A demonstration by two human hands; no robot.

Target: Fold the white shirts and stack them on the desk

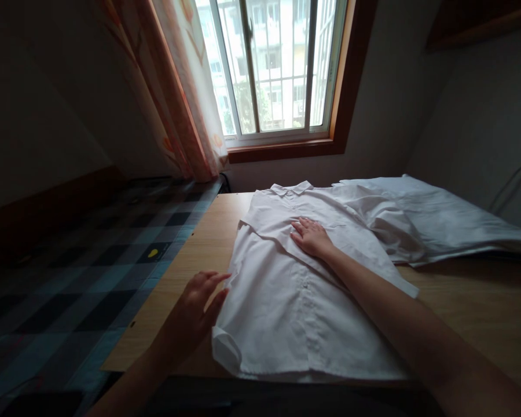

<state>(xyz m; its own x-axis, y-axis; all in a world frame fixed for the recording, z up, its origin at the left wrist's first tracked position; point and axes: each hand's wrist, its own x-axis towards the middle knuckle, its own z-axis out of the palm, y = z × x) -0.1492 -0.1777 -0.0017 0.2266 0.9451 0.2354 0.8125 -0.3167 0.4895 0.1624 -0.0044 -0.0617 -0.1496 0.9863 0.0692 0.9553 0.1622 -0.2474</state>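
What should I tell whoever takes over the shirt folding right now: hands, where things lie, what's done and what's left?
Left hand: open, fingertips at the left edge of the white shirt, holding nothing.
Right hand: flat, palm down on the shirt's chest, pressing on the folded-in left sleeve.
Shirt lies front up on the wooden table, collar toward the window. More white cloth sits beside it at the right.
Done: left sleeve folded across the front.
Left, as it looks: the right sleeve is still spread out toward the white cloth, and the body is not folded.
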